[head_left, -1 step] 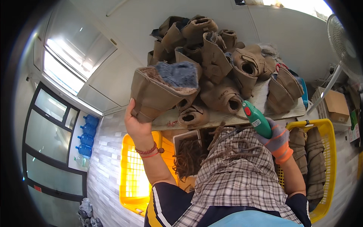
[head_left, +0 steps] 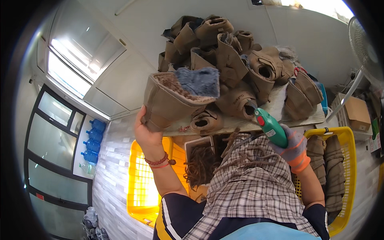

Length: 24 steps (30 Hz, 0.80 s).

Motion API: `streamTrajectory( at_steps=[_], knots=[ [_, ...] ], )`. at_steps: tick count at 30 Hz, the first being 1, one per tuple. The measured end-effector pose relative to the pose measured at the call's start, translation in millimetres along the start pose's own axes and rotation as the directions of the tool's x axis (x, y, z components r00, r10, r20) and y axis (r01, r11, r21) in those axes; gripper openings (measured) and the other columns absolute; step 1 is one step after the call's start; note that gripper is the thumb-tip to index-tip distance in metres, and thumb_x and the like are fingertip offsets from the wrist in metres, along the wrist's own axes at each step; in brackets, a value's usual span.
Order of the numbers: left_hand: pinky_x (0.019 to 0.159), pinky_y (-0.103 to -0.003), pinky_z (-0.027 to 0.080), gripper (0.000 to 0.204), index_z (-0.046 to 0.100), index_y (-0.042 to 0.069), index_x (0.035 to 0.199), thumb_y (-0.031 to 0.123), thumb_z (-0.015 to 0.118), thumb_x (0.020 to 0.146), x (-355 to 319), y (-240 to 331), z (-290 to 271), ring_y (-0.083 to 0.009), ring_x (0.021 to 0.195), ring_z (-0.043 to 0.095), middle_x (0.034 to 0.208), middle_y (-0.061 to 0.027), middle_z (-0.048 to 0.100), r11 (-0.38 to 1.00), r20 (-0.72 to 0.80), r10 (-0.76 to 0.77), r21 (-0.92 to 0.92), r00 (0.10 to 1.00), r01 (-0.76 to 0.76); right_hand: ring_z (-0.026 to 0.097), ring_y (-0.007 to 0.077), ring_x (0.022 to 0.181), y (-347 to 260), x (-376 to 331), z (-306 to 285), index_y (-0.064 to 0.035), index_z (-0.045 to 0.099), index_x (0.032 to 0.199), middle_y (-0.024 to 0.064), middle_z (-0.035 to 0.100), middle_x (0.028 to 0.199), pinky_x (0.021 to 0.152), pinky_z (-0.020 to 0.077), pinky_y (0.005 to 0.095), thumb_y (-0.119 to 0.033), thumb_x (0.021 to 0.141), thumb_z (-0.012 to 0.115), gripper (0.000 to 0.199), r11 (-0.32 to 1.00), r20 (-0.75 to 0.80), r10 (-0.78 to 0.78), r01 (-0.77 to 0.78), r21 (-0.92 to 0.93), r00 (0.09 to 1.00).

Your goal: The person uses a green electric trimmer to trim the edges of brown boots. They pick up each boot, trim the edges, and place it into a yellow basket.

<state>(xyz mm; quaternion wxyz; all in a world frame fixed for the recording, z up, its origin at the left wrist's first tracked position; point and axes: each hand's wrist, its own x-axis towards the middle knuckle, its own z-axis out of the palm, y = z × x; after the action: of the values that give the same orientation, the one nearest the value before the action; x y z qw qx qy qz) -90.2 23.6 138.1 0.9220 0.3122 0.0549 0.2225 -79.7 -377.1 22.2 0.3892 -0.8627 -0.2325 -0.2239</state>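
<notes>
My bare left hand (head_left: 149, 134) grips a tan boot upper (head_left: 170, 96) by its lower left side and holds it up before the heap. Its wide opening shows brown and blue-grey fleece lining. In a grey and orange glove, my right hand (head_left: 291, 146) is closed round a green handheld power tool (head_left: 272, 127) with a red button. The tool's narrow grey tip points up and left, apart from the held upper, and appears in front of another tan upper (head_left: 236, 101). Several more uppers (head_left: 230, 60) are heaped on the worktable (head_left: 276, 114).
Yellow baskets stand on both sides: the left basket (head_left: 135, 180) and the right basket (head_left: 350, 176), which holds stacked uppers (head_left: 335, 168). Between them, a box of brown trimmed strips (head_left: 199, 162) sits below the table edge. A fan (head_left: 360, 44) and a cardboard box (head_left: 357, 112) are at the right.
The held upper has shifted a little to the right and turned slightly, so more brown lining shows. The green tool stays almost where it was.
</notes>
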Motion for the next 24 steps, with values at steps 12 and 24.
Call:
streamTrajectory(
  at_steps=[12,24],
  knots=[
    [0.096,-0.045,0.047,0.024,0.060,0.000,0.111,0.011,0.054,0.091,-4,-65,-16,-0.0308,0.108,0.059,0.116,-0.0168,0.063,0.880,0.076,-0.438,-0.168,0.896,0.445,0.057,0.0209,0.057,28,-3,-11,0.0011,0.055,0.116,0.0044,0.058,0.070,0.053,0.0461,0.0333,-0.032,0.062,0.084,0.070,0.844,-0.057,-0.479,0.442,-0.303,0.876],
    [0.101,-0.048,0.042,0.031,0.053,-0.003,0.122,0.012,0.047,0.095,-15,-111,-6,-0.0321,0.117,0.054,0.126,-0.0181,0.057,0.783,0.182,-0.525,-0.280,0.832,0.555,0.060,0.0220,0.060,31,-12,-15,-0.0019,0.052,0.120,0.0058,0.062,0.074,0.056,0.0481,0.0336,-0.032,0.062,0.084,0.072,0.875,-0.018,-0.420,0.399,-0.275,0.908]
  ],
)
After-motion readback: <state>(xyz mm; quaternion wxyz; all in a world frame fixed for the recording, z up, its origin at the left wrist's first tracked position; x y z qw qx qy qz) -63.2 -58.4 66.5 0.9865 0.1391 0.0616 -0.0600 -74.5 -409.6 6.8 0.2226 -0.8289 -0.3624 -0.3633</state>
